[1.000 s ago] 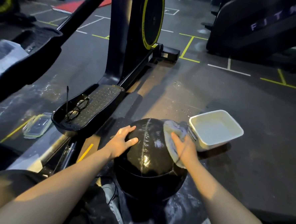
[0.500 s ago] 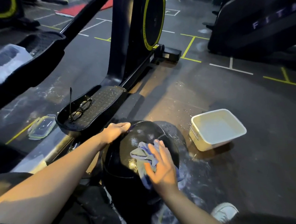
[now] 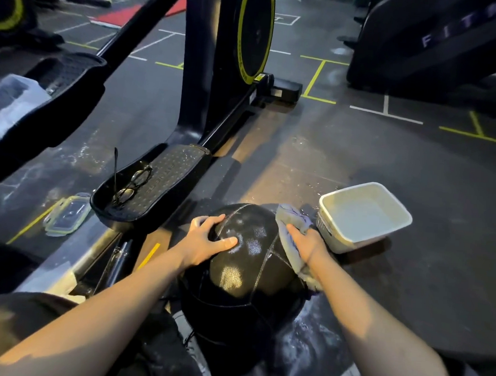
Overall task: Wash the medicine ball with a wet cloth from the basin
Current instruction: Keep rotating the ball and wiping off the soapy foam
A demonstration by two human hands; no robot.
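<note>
- Pale letters "F I T N" run along the side of the dark machine [image 3: 441,40] at top right, cut off by the frame edge.
- Pedal [image 3: 154,188] carries embossed lettering, too small to read.

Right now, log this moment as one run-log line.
left hand: rests on medicine ball | right hand: presses cloth against ball's right side | basin: on floor, right of ball
</note>
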